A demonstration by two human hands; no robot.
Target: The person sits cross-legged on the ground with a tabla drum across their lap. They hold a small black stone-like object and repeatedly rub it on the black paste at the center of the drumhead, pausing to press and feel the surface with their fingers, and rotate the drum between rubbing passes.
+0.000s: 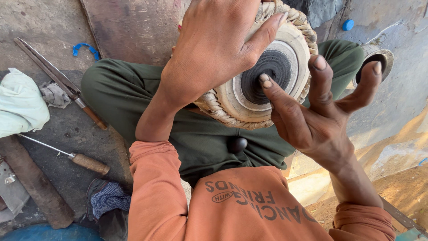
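**Drum held in the lap, one finger on its skin**

The drum [263, 76] sits in the upper middle of the frame, resting on green-trousered legs [133, 89]; the left hand [209, 49] clasps its braided rim from above, thumb across the pale skin; the right hand [312, 111] is spread wide, holding nothing, one fingertip touching the black centre patch; a small dark stone [237, 144] lies below the drum; wooden-handled tools [67, 85] lie at the left.

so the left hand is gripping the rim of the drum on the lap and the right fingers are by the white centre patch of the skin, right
Not quite: the centre patch of the drum is black, not white, as the head view shows. The rest holds: the left hand grips the braided rim and the right hand has its fingers by that patch.
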